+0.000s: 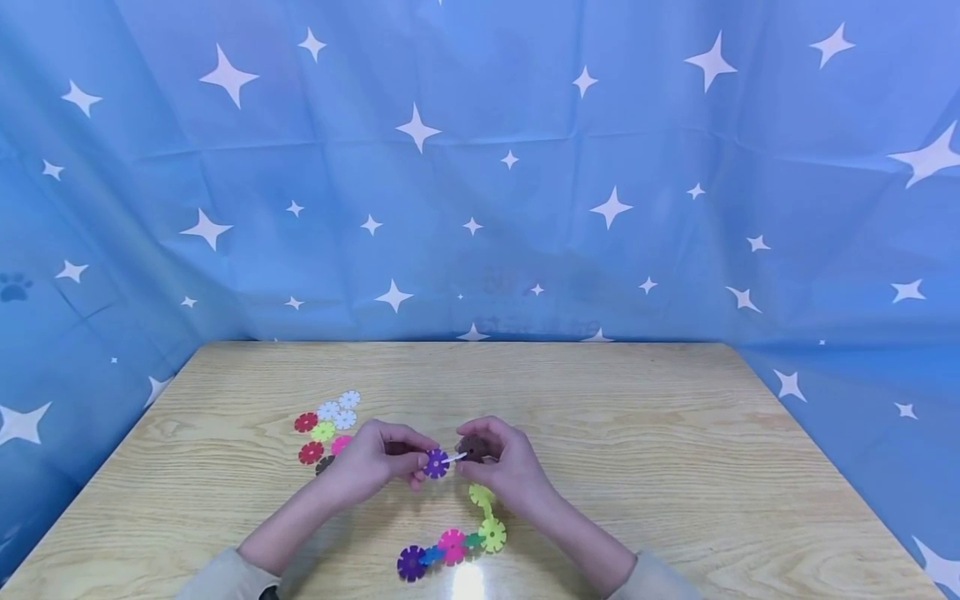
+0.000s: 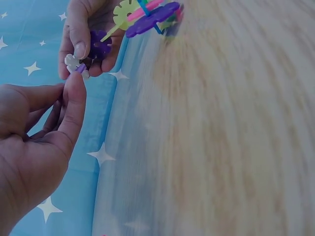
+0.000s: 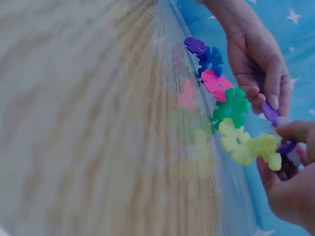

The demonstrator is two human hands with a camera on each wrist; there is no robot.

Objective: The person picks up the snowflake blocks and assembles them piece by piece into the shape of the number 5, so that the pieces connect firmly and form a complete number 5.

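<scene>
Between its thumb and fingertips, my left hand (image 1: 367, 467) pinches a purple notched snowflake disc (image 1: 437, 463). That disc meets a white snowflake disc (image 1: 453, 457), seen edge-on. My right hand (image 1: 516, 473) grips a brown disc (image 1: 472, 448) on the white disc's other side, at the upper end of a chain of interlocked discs. Another purple disc (image 2: 100, 45) shows by the right fingers in the left wrist view. Below hang yellow-green discs (image 1: 492, 534), then a green disc (image 3: 231, 109), a pink disc (image 1: 452, 546), a blue disc (image 3: 211, 62) and a dark purple disc (image 1: 412, 563).
Loose discs lie on the wooden table (image 1: 637, 433) left of the hands: several white discs (image 1: 345, 418), red discs (image 1: 311, 452), a yellow-green one (image 1: 322, 431), a pink one (image 1: 341, 443) and a dark one (image 1: 324, 464). A blue star-patterned curtain (image 1: 525, 208) hangs behind the table.
</scene>
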